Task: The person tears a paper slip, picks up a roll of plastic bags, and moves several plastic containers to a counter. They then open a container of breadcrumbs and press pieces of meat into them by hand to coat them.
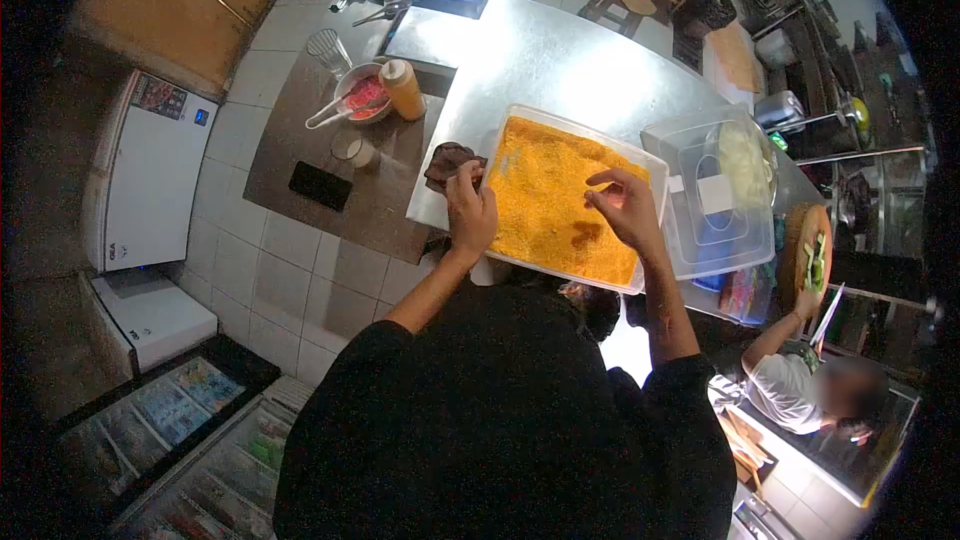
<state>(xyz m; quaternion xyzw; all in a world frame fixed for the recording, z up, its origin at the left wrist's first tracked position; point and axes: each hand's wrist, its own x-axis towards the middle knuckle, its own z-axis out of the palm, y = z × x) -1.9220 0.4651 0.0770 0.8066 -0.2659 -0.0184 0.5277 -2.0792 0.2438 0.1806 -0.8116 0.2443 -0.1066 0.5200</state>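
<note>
A shallow clear plastic tub (653,165) on the steel table is spread with orange-yellow crumbs (550,190). My left hand (470,208) is at the tub's left rim, fingers bent beside a crumpled dark brown cloth (452,166); its exact hold on the rim is partly hidden. Over the right half of the crumbs hovers my right hand (630,208), thumb and forefinger apart and nothing visible between them. A faint bluish patch shows through the crumbs near the upper left corner.
Right of the tub lies a clear plastic lid (690,230). To the left are a squeeze bottle (402,90), a bowl of red food (366,100), a glass (352,148) and a black phone (320,186). At right, another person (790,390) handles green vegetables on a round board (795,250).
</note>
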